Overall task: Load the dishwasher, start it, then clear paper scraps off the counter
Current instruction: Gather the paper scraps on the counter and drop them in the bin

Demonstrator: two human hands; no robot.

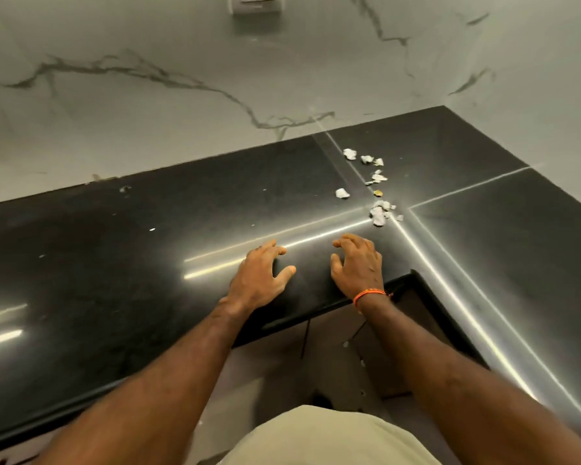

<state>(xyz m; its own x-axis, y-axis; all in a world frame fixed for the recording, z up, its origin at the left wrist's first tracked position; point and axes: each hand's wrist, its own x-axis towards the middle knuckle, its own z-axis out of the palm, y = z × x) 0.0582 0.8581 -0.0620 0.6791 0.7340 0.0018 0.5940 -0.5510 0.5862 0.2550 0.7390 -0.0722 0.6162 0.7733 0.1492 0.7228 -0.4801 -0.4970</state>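
Pale fabric [329,437] fills the near edge, right under the camera, and two bare forearms reach out over it. Left hand [260,275] is palm-down at the near edge of the black counter [114,263], fingers loosely spread and bent, holding nothing. Right hand [358,263] sits just beside it to the right, an orange band [369,294] on the wrist, fingers arched and apart, also with nothing in its grasp. Now look farther off and to the right: the paper scraps [378,209] lie scattered in a loose line near the inner corner of the counter, the nearest clump just beyond the right hand's fingertips, not touching them. Behind it all stands a marble-veined wall [182,62] with a socket [255,3] up at the far edge.
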